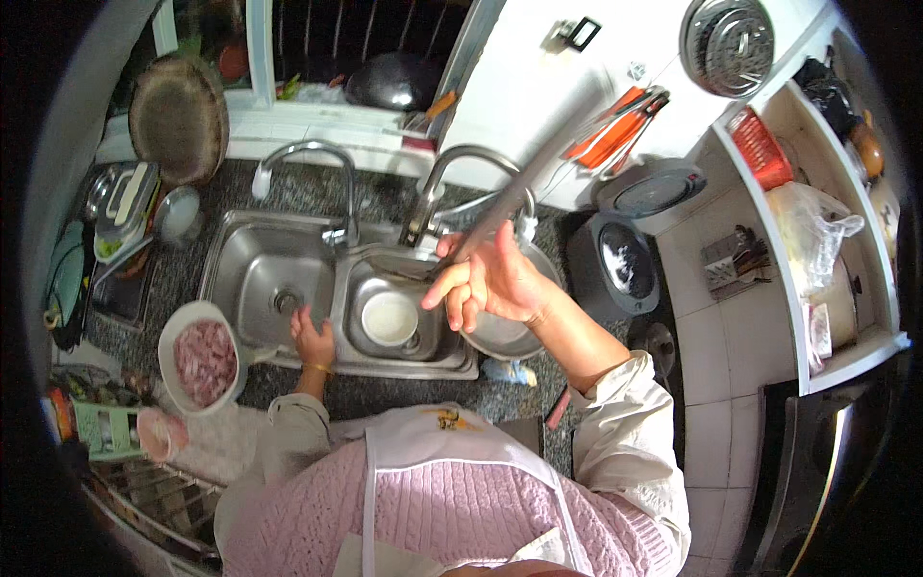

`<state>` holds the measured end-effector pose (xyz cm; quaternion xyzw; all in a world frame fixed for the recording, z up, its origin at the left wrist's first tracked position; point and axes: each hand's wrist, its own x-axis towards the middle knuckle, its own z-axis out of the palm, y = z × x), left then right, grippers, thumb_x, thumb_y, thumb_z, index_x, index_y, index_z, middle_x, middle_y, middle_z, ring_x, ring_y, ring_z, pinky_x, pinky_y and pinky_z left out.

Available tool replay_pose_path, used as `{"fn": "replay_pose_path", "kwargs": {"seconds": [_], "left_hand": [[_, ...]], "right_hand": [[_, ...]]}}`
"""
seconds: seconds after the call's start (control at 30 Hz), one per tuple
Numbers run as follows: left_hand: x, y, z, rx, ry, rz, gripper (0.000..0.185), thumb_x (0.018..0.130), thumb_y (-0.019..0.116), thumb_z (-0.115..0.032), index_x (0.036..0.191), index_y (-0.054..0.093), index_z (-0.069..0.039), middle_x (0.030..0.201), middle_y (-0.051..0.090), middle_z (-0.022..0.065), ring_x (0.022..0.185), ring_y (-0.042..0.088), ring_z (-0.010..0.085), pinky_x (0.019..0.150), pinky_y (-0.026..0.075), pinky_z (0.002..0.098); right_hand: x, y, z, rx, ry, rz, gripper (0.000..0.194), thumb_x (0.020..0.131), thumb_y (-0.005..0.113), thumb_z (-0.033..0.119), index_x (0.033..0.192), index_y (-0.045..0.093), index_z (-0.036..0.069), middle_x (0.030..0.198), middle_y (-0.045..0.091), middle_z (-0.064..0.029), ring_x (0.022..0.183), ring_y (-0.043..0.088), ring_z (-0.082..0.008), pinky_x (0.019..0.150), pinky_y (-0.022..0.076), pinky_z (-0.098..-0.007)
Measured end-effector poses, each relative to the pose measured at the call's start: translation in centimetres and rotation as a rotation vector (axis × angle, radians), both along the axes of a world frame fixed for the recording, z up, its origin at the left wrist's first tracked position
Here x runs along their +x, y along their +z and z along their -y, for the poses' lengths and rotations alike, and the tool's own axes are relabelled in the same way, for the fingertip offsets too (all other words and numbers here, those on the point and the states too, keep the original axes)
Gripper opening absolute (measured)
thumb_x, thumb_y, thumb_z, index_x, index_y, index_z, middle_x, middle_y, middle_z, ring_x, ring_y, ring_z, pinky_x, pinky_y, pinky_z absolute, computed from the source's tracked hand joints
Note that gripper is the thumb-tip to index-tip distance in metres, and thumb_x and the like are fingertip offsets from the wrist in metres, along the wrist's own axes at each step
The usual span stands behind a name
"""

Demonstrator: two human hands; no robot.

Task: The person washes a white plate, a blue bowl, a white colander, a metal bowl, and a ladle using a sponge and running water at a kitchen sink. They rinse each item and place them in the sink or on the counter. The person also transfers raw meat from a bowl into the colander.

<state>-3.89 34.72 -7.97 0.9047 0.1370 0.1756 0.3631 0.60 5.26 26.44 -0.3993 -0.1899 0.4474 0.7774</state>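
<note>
My right hand (487, 285) holds a long metal utensil (533, 166) above the right basin (353, 346). The utensil is motion-blurred and slants up to the right; its exact kind cannot be told. A white bowl (390, 318) with pale contents stands in that basin, left of my right hand. Partly hidden behind this hand and wrist is a round metal pan (505, 337). My left hand (314, 342) hovers at the front edge of the left basin (252, 252), fingers apart and holding nothing. Left of it is a white container (169, 346) of raw cut meat (205, 360).
Two faucets (350, 180) (469, 151) rise behind the sink. A dark rice cooker (613, 267) with its lid up stands at right. A round wooden board (179, 119) leans by the window. Orange-handled tools (613, 133) hang on the wall; a blue cloth (507, 371) lies below the pan.
</note>
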Motion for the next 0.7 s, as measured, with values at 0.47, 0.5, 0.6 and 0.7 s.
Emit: {"fn": "replay_pose_path", "kwargs": {"seconds": [0.47,0.5,0.6,0.7], "left_hand": [[12.1,-4.6,2.8,0.245,-0.217,-0.492,0.096,0.078,0.064,-0.029,0.145,0.006,0.006,0.153,0.012,0.0238,0.143,0.009,0.0358,0.116,0.008,0.0422],[12.6,-4.5,3.1,0.272,-0.217,-0.514,0.095,0.079,0.064,-0.029,0.145,0.006,0.007,0.153,0.011,0.0237,0.143,0.008,0.0361,0.116,0.007,0.0422],[13.2,-4.4,3.3,0.379,-0.216,-0.493,0.087,0.082,0.058,-0.025,0.145,0.007,0.009,0.153,0.011,0.0239,0.143,0.008,0.0371,0.116,0.006,0.0435],[13.9,-4.8,3.3,0.372,-0.217,-0.394,0.078,0.084,0.053,-0.019,0.144,0.011,0.009,0.152,0.012,0.0251,0.143,0.008,0.0374,0.116,0.006,0.0448]], "right_hand": [[5.8,19.5,4.8,-0.576,-0.899,0.706,0.039,0.097,0.047,0.035,0.107,0.054,-0.002,0.080,0.056,-0.0050,0.070,0.059,-0.0160,0.062,0.0513,-0.0304],[6.9,20.9,5.2,-0.524,-0.923,0.795,0.037,0.097,0.046,0.033,0.110,0.051,-0.002,0.077,0.054,-0.0043,0.065,0.057,-0.0159,0.058,0.0498,-0.0295],[11.6,24.0,6.1,-0.546,-1.249,0.793,0.037,0.097,0.046,0.033,0.111,0.049,-0.002,0.071,0.049,-0.0024,0.055,0.048,-0.0129,0.049,0.0415,-0.0264],[16.3,25.7,6.8,-0.634,-1.356,0.802,0.034,0.098,0.045,0.034,0.106,0.049,0.001,0.066,0.045,-0.0012,0.051,0.044,-0.0114,0.045,0.0370,-0.0255]]}}
